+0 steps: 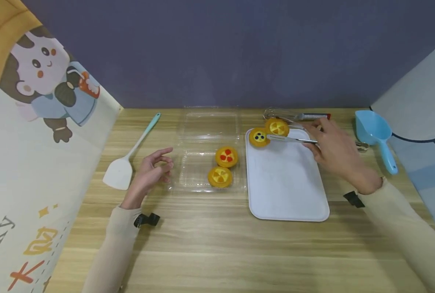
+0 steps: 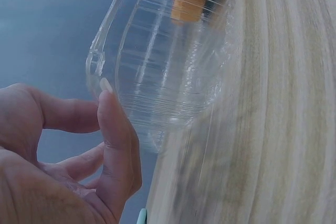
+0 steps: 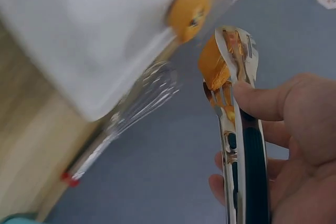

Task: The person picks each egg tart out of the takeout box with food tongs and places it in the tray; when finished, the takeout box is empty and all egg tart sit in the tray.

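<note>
My right hand [image 1: 332,148] grips metal tongs [image 1: 292,139] over the white tray's [image 1: 287,183] far end. In the right wrist view the tongs [image 3: 239,77] hold an orange-sided tart [image 3: 212,64] between their ends, above the surface. A tart with dark dots [image 1: 259,137] rests at the tray's far left corner, beside the held tart [image 1: 277,127]. My left hand [image 1: 153,171], fingers loosely bent, is at the left edge of the clear plastic box [image 1: 193,169]; whether it touches is unclear. Inside the box are a red-dotted tart [image 1: 226,157] and a yellow-topped tart [image 1: 220,177].
A white spatula [image 1: 119,173] with a mint handle lies at the left. Behind the tray is a whisk [image 1: 281,114], and a blue scoop [image 1: 372,128] stands at the far right. The box's raised lid [image 1: 211,124] reaches toward the dark back wall.
</note>
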### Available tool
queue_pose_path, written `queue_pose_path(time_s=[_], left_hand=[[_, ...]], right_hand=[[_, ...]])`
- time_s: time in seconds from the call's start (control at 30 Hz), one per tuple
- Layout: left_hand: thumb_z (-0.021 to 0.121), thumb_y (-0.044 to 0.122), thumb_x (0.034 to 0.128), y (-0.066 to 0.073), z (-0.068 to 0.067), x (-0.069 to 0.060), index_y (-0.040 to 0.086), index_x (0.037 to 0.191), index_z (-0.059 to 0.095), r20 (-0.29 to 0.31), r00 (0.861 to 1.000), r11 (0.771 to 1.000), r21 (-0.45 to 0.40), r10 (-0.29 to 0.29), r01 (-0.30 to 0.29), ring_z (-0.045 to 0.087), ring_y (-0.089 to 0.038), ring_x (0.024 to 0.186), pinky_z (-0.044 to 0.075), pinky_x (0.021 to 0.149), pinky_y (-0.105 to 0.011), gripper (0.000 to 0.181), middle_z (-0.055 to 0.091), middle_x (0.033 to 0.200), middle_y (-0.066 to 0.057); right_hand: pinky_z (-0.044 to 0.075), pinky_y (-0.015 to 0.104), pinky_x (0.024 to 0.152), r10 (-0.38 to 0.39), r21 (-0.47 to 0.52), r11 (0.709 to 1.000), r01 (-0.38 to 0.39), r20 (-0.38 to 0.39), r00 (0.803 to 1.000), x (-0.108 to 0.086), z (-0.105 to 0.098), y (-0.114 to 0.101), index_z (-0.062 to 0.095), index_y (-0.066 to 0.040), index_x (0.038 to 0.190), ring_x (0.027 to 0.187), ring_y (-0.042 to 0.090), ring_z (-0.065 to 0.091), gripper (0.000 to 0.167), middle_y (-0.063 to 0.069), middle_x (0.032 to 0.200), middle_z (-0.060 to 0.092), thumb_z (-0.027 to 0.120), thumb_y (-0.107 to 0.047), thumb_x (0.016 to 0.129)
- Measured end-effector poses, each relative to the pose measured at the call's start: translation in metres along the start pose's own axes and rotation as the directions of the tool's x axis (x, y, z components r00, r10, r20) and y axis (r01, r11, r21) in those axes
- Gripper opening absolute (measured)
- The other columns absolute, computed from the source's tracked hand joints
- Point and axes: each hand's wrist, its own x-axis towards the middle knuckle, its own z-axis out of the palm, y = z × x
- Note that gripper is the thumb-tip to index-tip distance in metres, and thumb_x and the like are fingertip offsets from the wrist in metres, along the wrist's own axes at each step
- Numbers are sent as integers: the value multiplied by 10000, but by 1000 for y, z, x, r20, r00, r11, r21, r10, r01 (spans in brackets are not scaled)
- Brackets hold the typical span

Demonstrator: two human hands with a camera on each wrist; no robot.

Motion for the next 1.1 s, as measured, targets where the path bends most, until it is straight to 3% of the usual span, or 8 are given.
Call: queue_pose_path(time_s=[0.2,0.4,0.7,0.9,1.1], left_hand=[[598,55,1033,0,-2,-2,105,1586,432,2,1000,1000,22,5,-5,664,-151,776,648,622,-303,579,579,1250,-173],[595,53,1033,0,-3,-3,104,1587,428,6,1000,1000,14,-2,2,651,-125,763,642,622,-282,581,577,1243,-159],[591,64,1041,-1,-3,-2,104,1593,419,16,1000,1000,12,0,0,640,-103,754,634,613,-269,579,573,1245,-154],[590,57,1037,-1,-1,-1,98,1589,423,18,1000,1000,11,-1,1,653,-141,773,632,605,-272,578,572,1250,-165],[592,45,1030,1,0,-1,82,1583,427,14,1000,1000,14,8,-9,667,-145,772,634,603,-280,578,583,1212,-135]], right_hand=[[491,467,516,71,-29,997,-70,48,996,-18,8,27,655,14,1348,922,408,582,519,279,1172,594,822,-115,874],[471,456,492,59,-38,998,-57,50,997,-29,21,41,674,50,1299,892,449,585,497,307,1137,611,830,-127,862],[531,533,629,104,-42,994,-100,114,988,-30,30,45,658,30,1335,949,465,591,506,306,1192,610,813,-162,893],[547,539,646,130,-42,991,-125,165,978,-29,30,45,636,29,1368,975,461,585,514,300,1215,599,790,-177,924],[553,537,642,130,-36,991,-125,169,977,-28,30,44,631,42,1368,963,458,586,513,309,1203,595,789,-154,920]])
